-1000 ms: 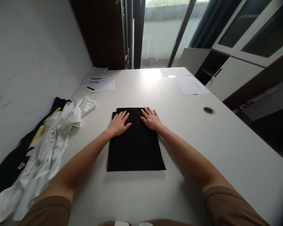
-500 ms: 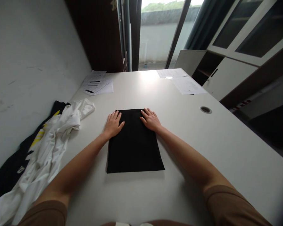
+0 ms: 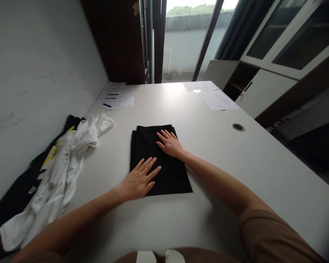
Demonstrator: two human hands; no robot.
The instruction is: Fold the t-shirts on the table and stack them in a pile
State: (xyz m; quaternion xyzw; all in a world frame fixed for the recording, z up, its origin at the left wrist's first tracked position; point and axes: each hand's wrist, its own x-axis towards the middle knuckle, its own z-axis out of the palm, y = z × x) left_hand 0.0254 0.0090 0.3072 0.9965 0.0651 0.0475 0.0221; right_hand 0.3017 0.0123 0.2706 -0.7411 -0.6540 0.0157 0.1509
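A folded black garment (image 3: 170, 173) lies flat on the white table (image 3: 214, 135) in front of me. Its layers are slightly offset along the far and left edges, and its exact kind cannot be made out. My left hand (image 3: 141, 178) rests palm down on its near left part, fingers spread, covering the near left corner. On the far right part of the cloth, my right hand (image 3: 170, 143) lies flat with its fingers apart. Neither hand grips the fabric.
Along the wall at left lies a crumpled white garment (image 3: 68, 171) beside a black garment with yellow marks (image 3: 24, 186). Paper sheets (image 3: 116, 96) lie at the far left, and more papers (image 3: 219, 100) at the far right. A round cable hole (image 3: 238, 127) sits at right.
My left hand has moved from the garment's far left edge toward its near left part. My right hand has shifted slightly inward. The cloth's far and left edges now show offset layers.
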